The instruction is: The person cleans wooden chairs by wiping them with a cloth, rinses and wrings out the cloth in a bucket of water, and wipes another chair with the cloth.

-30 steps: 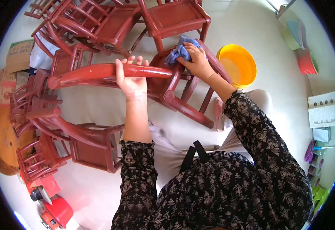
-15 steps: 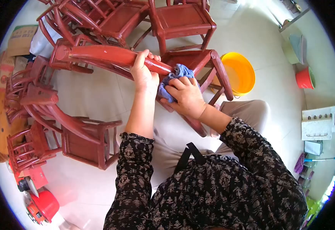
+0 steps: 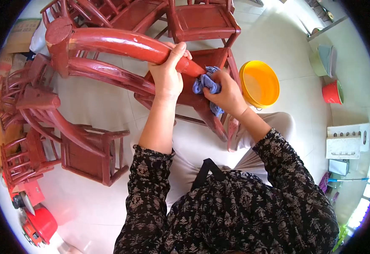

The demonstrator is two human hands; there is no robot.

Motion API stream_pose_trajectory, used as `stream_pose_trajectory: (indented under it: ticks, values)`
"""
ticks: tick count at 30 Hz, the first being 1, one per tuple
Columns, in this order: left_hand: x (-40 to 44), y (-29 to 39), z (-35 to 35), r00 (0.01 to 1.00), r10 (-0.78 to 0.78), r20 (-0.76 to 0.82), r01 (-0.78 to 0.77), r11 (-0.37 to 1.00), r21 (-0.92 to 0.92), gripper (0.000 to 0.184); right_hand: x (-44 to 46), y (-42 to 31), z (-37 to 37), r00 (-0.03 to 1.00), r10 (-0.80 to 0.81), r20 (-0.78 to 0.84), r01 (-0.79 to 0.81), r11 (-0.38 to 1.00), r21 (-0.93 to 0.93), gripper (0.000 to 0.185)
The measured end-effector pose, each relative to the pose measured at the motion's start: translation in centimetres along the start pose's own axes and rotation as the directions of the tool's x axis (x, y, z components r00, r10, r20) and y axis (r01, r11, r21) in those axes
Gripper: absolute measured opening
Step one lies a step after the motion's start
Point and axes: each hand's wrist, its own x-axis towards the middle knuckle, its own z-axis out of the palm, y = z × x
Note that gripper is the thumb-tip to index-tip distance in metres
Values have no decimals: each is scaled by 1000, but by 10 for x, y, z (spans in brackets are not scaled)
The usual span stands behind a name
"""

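Note:
A red wooden chair (image 3: 121,42) is tilted in front of me, its thick curved back post reaching up to the left and its seat close to my hands. My left hand (image 3: 168,76) is wrapped round that post near its lower end. In my right hand (image 3: 229,93) is a bunched blue cloth (image 3: 208,83), pressed against the post where it meets the seat. Part of the cloth hangs below the fingers. The fingertips of my right hand are partly hidden by the cloth.
A yellow bucket (image 3: 259,84) stands on the floor to the right of the chair. More red chairs (image 3: 202,21) are crowded at the back and left, one (image 3: 85,154) near my left arm. At the lower left is a red basin (image 3: 44,224). Small red pot (image 3: 332,92) at the right wall.
The held chair has tilted, its top end coming higher and nearer. My right hand and the cloth have shifted slightly right, and the hand's grip on the cloth has turned.

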Motion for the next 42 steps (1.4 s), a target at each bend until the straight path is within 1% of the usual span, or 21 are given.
stream_pose_trajectory:
  ticks: [1, 2, 4, 5, 8, 10, 13, 14, 16, 20, 24, 26, 28, 30, 31, 34, 37, 38, 40, 41, 42]
  values:
    - [0, 0, -2, 999, -9, 39, 11, 999, -45, 11, 3, -1, -3, 983, 181, 27, -180, 983, -18, 63]
    - [1, 0, -4, 997, -16, 82, 23, 996, -89, 10, 5, -2, -3, 983, 181, 32, -181, 983, -18, 63]
    - [1, -2, -9, 994, -21, 105, 30, 996, -88, 10, 10, -4, 0, 998, -24, 57, 33, 985, -171, 69]
    - [0, -3, -9, 995, -37, 91, 38, 999, -11, 10, 14, -9, 2, 968, 110, 227, -57, 972, -227, 71]
    - [2, -5, -14, 995, -43, 85, 37, 996, 77, 11, 21, 6, 6, 941, 138, 310, -51, 961, -273, 73]
    - [1, -4, -16, 995, -27, 92, 20, 997, 80, 11, 23, 12, 1, 949, 92, 302, -22, 973, -228, 65]
    - [-1, 0, -16, 997, -15, 74, 11, 998, 59, 12, 29, 23, -7, 935, -20, 354, 10, 1000, 28, 51]
    - [-3, 2, -16, 999, -14, 47, 12, 998, 54, 12, 30, 28, -7, 935, -22, 354, 12, 999, 30, 51]
    - [-6, 5, -16, 1000, -18, 26, 17, 999, 52, 12, 31, 34, -9, 916, -92, 391, 10, 978, 208, 52]
    - [-8, 5, -16, 999, 35, -6, -34, 989, 141, 12, 33, 42, -1, 893, -49, 448, -130, 924, 360, 57]
    - [-6, 0, -10, 996, 93, -4, -87, 941, 328, 11, 38, 46, 27, 900, -18, 436, -172, 904, 391, 57]
    - [-2, -7, -12, 996, 88, -8, -81, 940, 331, 12, 41, 38, 43, 933, 84, 350, -155, 971, 181, 59]
    - [2, -11, -13, 994, 103, -25, -82, 900, 429, 13, 41, 33, 51, 957, 83, 279, -131, 979, 157, 59]
    - [3, -11, -10, 997, 76, 3, -70, 901, 429, 11, 39, 31, 51, 975, 150, 165, -155, 988, 16, 59]
    - [2, -11, -7, 996, 45, 79, -75, 896, 437, 10, 37, 36, 55, 991, 112, 69, -110, 994, -28, 57]
    - [-2, -16, 4, 975, -26, 222, -60, 926, 373, 16, 33, 57, 52, 991, 130, 12, -130, 991, -14, 56]
    - [-4, -25, 15, 945, 41, 324, -149, 937, 317, 38, 29, 80, 48, 992, 120, -26, -120, 993, 5, 53]
    - [0, -33, 11, 918, 111, 380, -286, 850, 443, 42, 28, 86, 47, 991, 128, -34, -126, 991, 34, 51]
    - [-9, -42, 8, 938, 34, 346, -224, 821, 526, 46, 28, 93, 46, 987, 141, -82, -137, 989, 51, 50]
    - [-13, -47, 4, 930, 90, 357, -317, 690, 651, 53, 30, 98, 46, 984, 170, -55, -166, 984, 67, 50]
    - [-23, -32, 13, 885, 148, 441, -456, 462, 761, 59, 32, 101, 44, 979, 199, -32, -196, 977, 85, 49]
